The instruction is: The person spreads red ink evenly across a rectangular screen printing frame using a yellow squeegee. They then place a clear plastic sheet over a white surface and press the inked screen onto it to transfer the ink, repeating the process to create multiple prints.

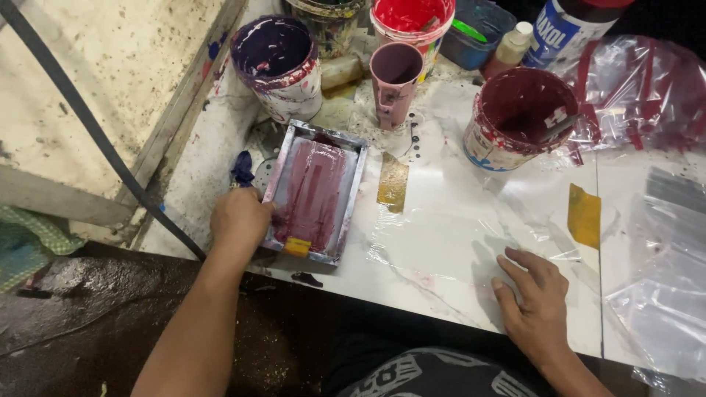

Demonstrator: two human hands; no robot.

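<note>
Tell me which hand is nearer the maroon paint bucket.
Right. The right hand lies flat on the plastic-covered table below the maroon paint bucket; the left hand grips the small framed screen farther left.

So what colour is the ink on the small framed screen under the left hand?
Dark maroon-red on the framed screen, with a metal-grey frame; the left hand rests at its edge. Head view.

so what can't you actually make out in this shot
Head view, the only one:
- Left hand: fingertips hidden behind the edge of the small metal-framed screen, so the grip is unclear.
- Red paint bucket and the dark bottle: tops cut off by the upper frame edge.
- Crumpled plastic sheet: what lies under it is blurred by red smears.
- Right hand: palm down, underside hidden.
</note>
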